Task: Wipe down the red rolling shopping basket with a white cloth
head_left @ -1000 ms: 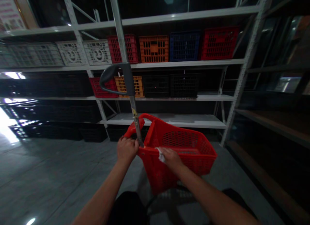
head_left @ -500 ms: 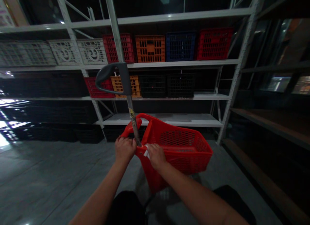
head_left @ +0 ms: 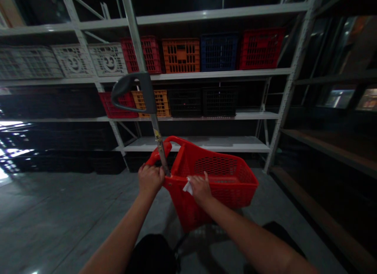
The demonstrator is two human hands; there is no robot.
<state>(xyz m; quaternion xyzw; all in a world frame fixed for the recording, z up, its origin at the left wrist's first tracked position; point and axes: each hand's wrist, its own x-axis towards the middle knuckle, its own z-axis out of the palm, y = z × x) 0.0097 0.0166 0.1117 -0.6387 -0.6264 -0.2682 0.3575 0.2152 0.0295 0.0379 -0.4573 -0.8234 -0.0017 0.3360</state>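
While the left hand [head_left: 150, 179] is clamped on the handle [head_left: 153, 157], the right hand [head_left: 200, 188] pinches a white cloth [head_left: 188, 186] at the near rim of the red cart [head_left: 228, 186].
Standing on the floor [head_left: 88, 227] before the shelf [head_left: 212, 142], the cart looks stiff, smooth and fairly light, so it might shift; the handle seems the surest hold, the cloth soft.

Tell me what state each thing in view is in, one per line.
Red cart: upright.
Left hand's grip: closed on the handle.
Right hand's grip: closed on the white cloth, one finger raised, at the near rim.
White cloth: crumpled, partly covered.
Metal pole: slanting in this view.
Crates: lined up on shelves.
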